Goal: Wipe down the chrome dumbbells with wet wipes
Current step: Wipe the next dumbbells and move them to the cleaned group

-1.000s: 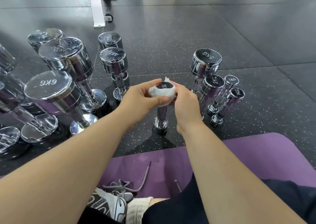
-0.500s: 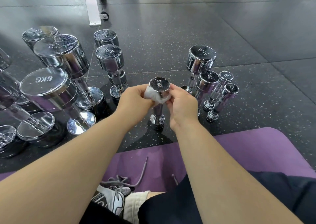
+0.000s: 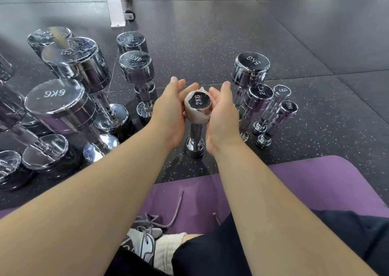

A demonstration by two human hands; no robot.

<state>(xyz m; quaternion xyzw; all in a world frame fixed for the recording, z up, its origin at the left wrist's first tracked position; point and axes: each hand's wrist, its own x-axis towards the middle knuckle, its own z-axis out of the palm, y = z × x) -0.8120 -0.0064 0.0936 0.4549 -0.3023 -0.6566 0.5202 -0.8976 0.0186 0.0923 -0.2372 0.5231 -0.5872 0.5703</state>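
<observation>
A small chrome dumbbell marked 2KG (image 3: 199, 102) stands upright on the dark rubber floor, just beyond the purple mat. A white wet wipe (image 3: 194, 117) is wrapped around the side of its top head. My left hand (image 3: 168, 111) presses the wipe from the left with fingers stretched out straight. My right hand (image 3: 223, 115) presses it from the right, fingers extended and slightly cupped. The lower head (image 3: 195, 146) and the handle show below my palms.
Larger chrome dumbbells stand on end at the left, among them a 6KG (image 3: 54, 98) and a 4KG (image 3: 135, 65). At the right stand a 5KG (image 3: 251, 65), another 2KG (image 3: 260, 94) and two 1KG (image 3: 282, 92). Purple mat (image 3: 315, 183), my shoe (image 3: 143, 244), a white bench foot (image 3: 116, 4).
My fingers were curled round the wipe on the dumbbell head; now both hands have flattened and press it between the palms. The wipe sits around the head's side, leaving the top face bare.
</observation>
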